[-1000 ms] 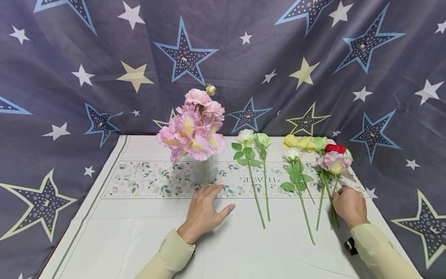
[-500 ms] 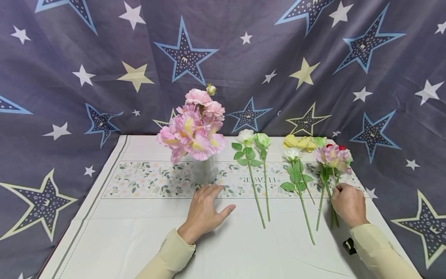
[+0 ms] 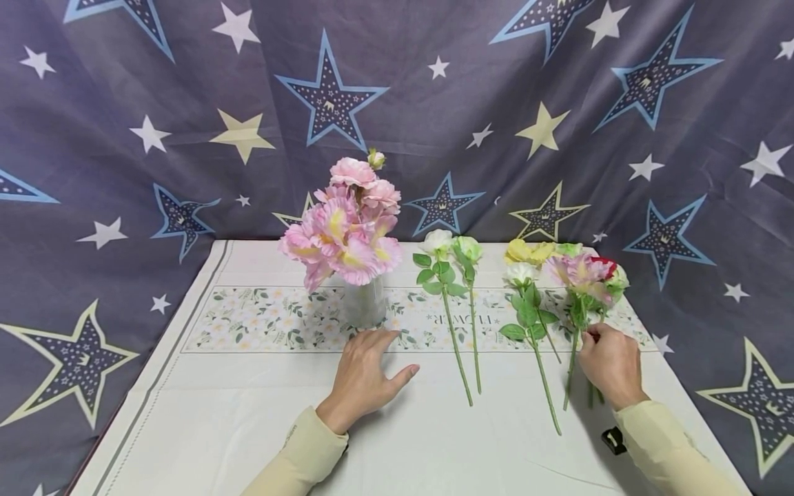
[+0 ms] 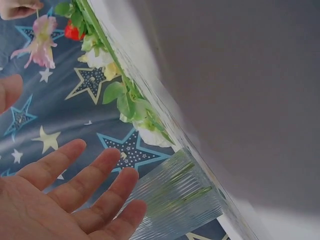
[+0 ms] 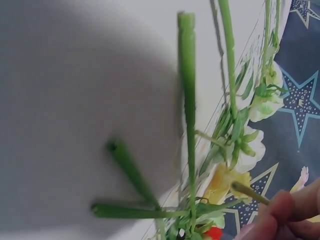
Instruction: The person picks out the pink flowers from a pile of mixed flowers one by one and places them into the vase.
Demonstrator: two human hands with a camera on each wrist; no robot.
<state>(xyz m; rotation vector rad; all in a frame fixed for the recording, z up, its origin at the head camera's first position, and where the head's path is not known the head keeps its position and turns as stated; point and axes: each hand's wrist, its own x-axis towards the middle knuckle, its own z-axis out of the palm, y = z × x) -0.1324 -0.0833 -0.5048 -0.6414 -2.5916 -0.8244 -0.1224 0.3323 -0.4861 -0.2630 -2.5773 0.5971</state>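
Note:
In the head view, a ribbed clear vase [image 3: 364,303] full of pink flowers [image 3: 347,227] stands left of centre. My left hand [image 3: 366,372] is just in front of it, fingers spread and relaxed; in the left wrist view its palm shows beside the vase [image 4: 175,200], holding nothing. Over at the right, my right hand [image 3: 611,365] pinches the thin stem of a pink-purple flower [image 3: 579,272], raised above the other stems. The right wrist view shows the stem's end [image 5: 247,191] sticking out from the fingertips. The same bloom [image 4: 42,45] appears top left in the left wrist view.
Beneath the raised flower lie a red flower [image 3: 606,265] and several green stems. A white rose [image 3: 520,274] and a yellow flower [image 3: 530,252] lie nearby. Another white rose [image 3: 437,241] and a pale green one [image 3: 468,248] lie mid-table. A starry curtain [image 3: 397,83] hangs behind.
My right hand has moved a little left and nearer me, carrying the pink-purple flower off to the left, so the red flower shows again behind it. The left hand stays still.

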